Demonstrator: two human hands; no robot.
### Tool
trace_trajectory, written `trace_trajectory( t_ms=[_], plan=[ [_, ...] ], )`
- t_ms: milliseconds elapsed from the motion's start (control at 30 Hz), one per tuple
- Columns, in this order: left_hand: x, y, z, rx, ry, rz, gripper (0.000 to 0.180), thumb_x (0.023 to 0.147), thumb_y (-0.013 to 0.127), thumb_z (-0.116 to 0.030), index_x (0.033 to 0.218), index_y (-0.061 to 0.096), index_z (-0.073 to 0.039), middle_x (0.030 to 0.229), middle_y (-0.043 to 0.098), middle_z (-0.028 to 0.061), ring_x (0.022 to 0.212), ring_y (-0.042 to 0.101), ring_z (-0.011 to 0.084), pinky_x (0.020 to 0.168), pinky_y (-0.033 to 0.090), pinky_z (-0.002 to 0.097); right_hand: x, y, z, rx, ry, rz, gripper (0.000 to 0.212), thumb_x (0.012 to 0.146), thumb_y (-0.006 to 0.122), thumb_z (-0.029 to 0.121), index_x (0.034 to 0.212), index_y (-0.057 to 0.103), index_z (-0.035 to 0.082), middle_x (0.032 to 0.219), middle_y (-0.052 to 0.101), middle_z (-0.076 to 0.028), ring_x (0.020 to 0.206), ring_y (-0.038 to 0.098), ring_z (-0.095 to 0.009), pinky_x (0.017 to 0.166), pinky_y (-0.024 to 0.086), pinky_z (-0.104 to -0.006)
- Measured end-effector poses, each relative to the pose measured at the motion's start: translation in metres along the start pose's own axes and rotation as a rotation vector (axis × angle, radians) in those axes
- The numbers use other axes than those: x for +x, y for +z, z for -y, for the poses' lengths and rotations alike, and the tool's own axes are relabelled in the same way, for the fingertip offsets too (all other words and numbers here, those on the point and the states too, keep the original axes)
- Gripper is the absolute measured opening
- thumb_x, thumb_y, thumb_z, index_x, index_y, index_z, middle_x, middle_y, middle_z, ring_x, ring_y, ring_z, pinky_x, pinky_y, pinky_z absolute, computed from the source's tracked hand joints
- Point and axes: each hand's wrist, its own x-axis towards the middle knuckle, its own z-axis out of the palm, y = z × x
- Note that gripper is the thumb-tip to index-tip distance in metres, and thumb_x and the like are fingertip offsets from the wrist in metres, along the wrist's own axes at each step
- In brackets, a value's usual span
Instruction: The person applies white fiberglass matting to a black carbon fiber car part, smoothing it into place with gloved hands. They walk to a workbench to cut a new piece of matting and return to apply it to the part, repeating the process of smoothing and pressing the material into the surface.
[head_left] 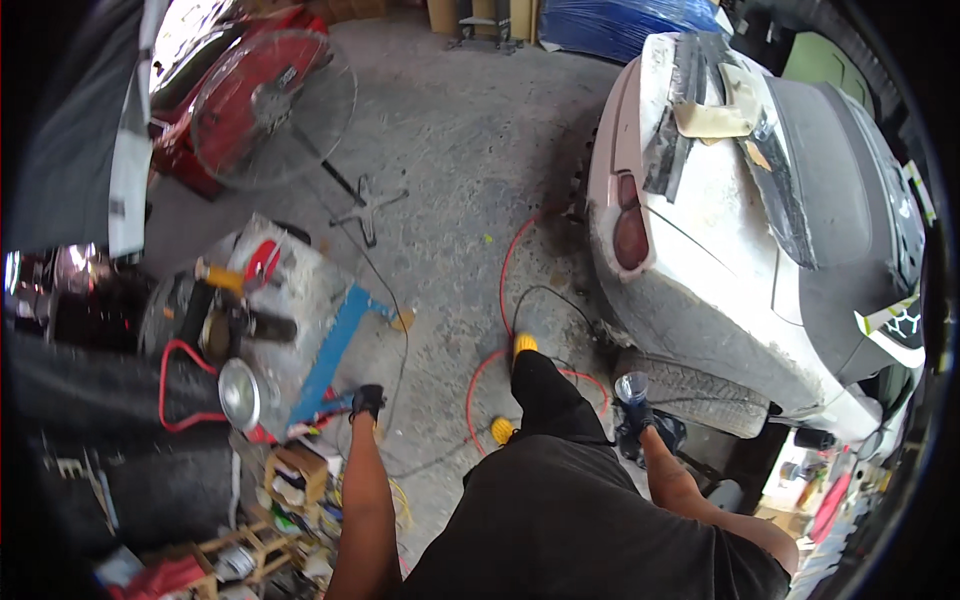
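My right hand [637, 415], in a dark glove, is closed around a clear plastic cup [632, 387]. The cup is beside the tire [695, 393] of a white car [700, 250]. On the other side, my left hand [368, 401], also gloved in black, hangs near the blue-edged corner of a worn workbench [313, 270]. A bluish item [335, 408] shows right beside its fingers, but whether the hand grips it is unclear. The left fingers are too small and dark to make out.
A red hose [503, 265] and dark cables curl across the concrete floor around my yellow-tipped shoes [524, 343]. A pedestal fan [275, 108] stands at far left before a red vehicle part. Cluttered wooden crates [245, 560] lie at lower left. A black bag [655, 440] rests by the tire.
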Motion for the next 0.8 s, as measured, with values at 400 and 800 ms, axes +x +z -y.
trace_trajectory(
  t_ms=[400, 800],
  plan=[
    [0.183, -0.147, -0.153, -0.762, 0.157, 0.302, 0.026, 0.088, 0.051, -0.012, 0.109, 0.062, -0.003, 0.088, 0.066, 0.0087, 0.071, 0.064, 0.0171, 0.062, 0.051, 0.0286, 0.392, 0.073, 0.422, 0.214, -0.394, -0.052, 0.034, 0.085, 0.061, 0.019, 0.116, 0.056, 0.005, 0.11, 0.062, -0.011, 0.1, 0.057, -0.018, 0.089, 0.045, -0.0337],
    [0.37, -0.237, -0.193, 0.065, 0.388, 0.355, 0.034, 0.089, 0.051, -0.025, 0.116, 0.057, -0.004, 0.105, 0.064, 0.0134, 0.088, 0.064, 0.026, 0.073, 0.053, 0.0371, 0.735, 0.111, 0.402, -0.455, 0.144, 0.049, 0.038, 0.083, 0.062, 0.03, 0.108, 0.06, 0.002, 0.1, 0.065, -0.015, 0.092, 0.061, -0.025, 0.079, 0.049, -0.0346]
  ],
)
